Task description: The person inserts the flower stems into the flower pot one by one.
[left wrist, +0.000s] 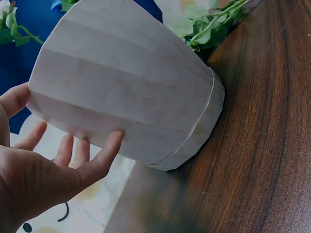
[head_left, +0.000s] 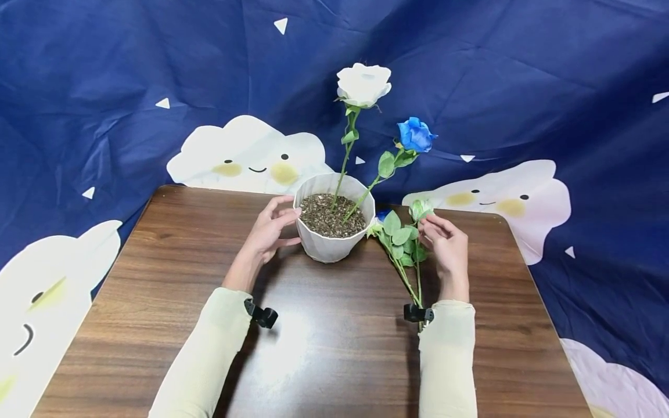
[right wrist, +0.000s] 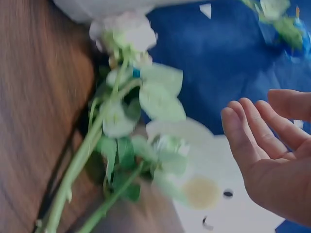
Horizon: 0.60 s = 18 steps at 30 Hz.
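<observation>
A white faceted flowerpot (head_left: 329, 248) filled with dark soil (head_left: 326, 220) stands toward the far side of the table. My left hand (head_left: 265, 231) is at its left side, fingers spread and fingertips against the wall, as the left wrist view also shows. A tall white rose (head_left: 364, 85) and a shorter blue rose (head_left: 416, 135) stand in the soil, the blue one leaning right. Right of the pot lie several cut roses with leafy stems (head_left: 402, 273). My right hand (head_left: 446, 247) hovers beside a pale green-white rose (head_left: 420, 209), fingers loosely bent around nothing in the right wrist view.
The brown wooden table (head_left: 334, 360) ends just behind the pot. Beyond hangs a dark blue cloth (head_left: 470, 69) with smiling white clouds. The lying stems run toward the front, passing by the right wrist's black camera (head_left: 417, 313).
</observation>
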{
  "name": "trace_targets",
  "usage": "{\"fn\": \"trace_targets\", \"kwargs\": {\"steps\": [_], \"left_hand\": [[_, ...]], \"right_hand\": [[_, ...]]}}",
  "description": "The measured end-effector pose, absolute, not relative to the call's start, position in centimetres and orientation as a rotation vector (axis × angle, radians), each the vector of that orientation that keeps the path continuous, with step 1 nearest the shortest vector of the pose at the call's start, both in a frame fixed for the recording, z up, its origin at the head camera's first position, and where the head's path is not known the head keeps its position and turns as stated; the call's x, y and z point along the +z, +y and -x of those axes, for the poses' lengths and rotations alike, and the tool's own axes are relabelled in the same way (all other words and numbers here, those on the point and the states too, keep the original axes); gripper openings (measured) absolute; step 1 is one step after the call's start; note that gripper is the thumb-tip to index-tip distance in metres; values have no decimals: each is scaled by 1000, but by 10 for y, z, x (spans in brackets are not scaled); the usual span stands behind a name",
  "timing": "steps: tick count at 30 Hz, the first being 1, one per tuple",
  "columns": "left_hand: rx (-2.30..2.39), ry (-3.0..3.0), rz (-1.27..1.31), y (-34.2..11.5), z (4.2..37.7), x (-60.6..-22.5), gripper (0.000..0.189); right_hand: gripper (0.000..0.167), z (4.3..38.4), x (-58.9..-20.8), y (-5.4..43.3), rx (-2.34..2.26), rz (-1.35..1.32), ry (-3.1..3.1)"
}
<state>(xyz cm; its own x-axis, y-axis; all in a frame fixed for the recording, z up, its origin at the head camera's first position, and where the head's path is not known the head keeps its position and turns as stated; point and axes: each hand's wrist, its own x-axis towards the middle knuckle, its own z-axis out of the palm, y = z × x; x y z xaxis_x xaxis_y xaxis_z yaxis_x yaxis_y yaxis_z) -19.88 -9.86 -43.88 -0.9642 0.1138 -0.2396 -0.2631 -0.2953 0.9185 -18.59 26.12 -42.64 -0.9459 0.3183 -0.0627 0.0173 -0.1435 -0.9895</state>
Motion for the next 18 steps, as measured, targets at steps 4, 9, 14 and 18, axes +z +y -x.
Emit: {"fn": "trace_targets", "kwargs": {"steps": [4,9,14,18], "left_hand": [[2347,1702,191,-99,199,-438,45],[2352,1699,188,-98,198,-437,45],[2347,1705,185,-98,198,-436,47],[2343,1704,184,-98,198,-437,49]], "right_hand": [[18,182,-436,279,2255,482,-1877],[12,178,-463,303,2327,443,-1870],[25,165,-470,306,2253,519,-1995],[30,159,-480,310,2225,596,-2132]]}}
